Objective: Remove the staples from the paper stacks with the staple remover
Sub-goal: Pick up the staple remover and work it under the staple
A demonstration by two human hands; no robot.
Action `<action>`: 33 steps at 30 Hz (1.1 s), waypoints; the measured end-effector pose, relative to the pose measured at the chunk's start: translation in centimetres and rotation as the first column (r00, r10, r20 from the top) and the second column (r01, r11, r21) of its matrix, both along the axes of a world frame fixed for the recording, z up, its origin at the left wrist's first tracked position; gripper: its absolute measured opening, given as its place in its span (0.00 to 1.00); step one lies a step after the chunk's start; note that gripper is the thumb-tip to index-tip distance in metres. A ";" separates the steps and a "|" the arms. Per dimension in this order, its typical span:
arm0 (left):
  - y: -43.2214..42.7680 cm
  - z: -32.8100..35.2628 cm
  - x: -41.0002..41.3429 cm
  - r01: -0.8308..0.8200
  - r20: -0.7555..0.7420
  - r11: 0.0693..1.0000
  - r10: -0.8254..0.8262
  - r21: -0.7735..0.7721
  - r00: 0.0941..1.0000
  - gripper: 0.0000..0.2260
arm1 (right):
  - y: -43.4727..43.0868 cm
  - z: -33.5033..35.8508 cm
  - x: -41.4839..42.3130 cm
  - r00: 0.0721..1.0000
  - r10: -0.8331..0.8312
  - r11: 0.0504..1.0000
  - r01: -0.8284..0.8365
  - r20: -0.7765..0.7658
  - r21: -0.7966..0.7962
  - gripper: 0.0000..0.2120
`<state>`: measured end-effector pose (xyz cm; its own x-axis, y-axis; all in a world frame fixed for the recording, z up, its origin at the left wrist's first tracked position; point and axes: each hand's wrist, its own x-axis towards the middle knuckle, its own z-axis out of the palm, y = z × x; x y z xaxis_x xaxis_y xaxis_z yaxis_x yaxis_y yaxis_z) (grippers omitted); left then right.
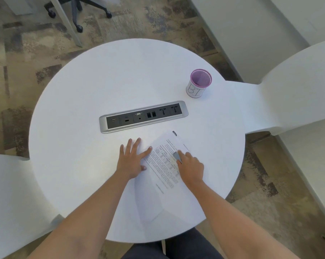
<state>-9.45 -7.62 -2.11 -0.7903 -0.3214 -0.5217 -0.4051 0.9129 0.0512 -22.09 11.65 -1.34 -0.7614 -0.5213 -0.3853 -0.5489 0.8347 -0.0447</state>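
Note:
A printed paper stack (165, 171) lies at an angle on the round white table (83, 146), its far corner pointing toward the power strip. My left hand (132, 158) rests flat with fingers spread, pressing the stack's left edge. My right hand (190, 168) sits on the middle of the stack and grips a small grey staple remover (176, 156), whose tip touches the page. No staple is visible; it is too small or hidden.
A recessed socket panel (144, 116) lies just beyond the paper. A purple mesh cup with a white label (199, 83) stands at the back right. White chairs (296, 94) flank the table at right and lower left.

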 end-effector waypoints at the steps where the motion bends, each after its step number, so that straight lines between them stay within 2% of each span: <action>1: 0.5 -0.1 0.1 -0.021 -0.008 1.000 0.021 0.010 1.000 0.36 | -0.2 0.0 -0.7 1.000 0.005 1.000 -0.005 -0.007 0.018 0.21; 5: 3.0 -0.6 0.7 -0.088 -0.047 0.994 0.091 0.063 0.995 0.37 | -1.3 0.2 -3.3 1.000 0.010 0.998 -0.009 -0.018 0.069 0.23; 8: 5.1 -0.7 1.4 -0.071 -0.086 0.994 0.078 0.079 0.993 0.34 | -2.0 0.4 -4.4 0.999 0.022 1.000 -0.022 0.028 0.016 0.21; 11: 7.2 -1.0 2.6 -0.043 -0.105 0.993 0.055 0.113 0.993 0.32 | -2.6 0.4 -4.8 0.995 0.099 0.995 -0.099 0.030 -0.008 0.19; 17: 10.0 -2.0 5.1 -0.029 -0.106 0.981 0.050 0.191 0.993 0.32 | -3.3 -0.2 -2.7 0.964 0.247 0.965 -0.236 0.094 -0.113 0.23; 23: 9.4 -2.4 4.8 -0.333 -0.108 0.907 0.369 0.256 0.923 0.43 | -3.3 -0.3 -0.4 0.956 0.258 0.947 -0.222 0.140 -0.232 0.19; 28: 7.2 -2.9 3.3 -0.341 -0.097 0.905 0.375 0.253 0.922 0.52 | -2.5 -0.1 1.1 0.949 0.254 0.908 -0.167 0.189 -0.384 0.13; 33: 6.6 -3.3 3.4 -0.331 -0.091 0.912 0.361 0.242 0.928 0.55 | -2.4 0.2 2.0 0.957 0.244 0.894 -0.157 0.160 -0.420 0.11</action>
<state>-6.05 -0.99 -5.38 -0.7159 -0.4769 -0.5099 -0.6693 0.6767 0.3067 -20.13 9.22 -1.14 -0.5518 -0.7965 -0.2474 -0.6454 0.5956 -0.4782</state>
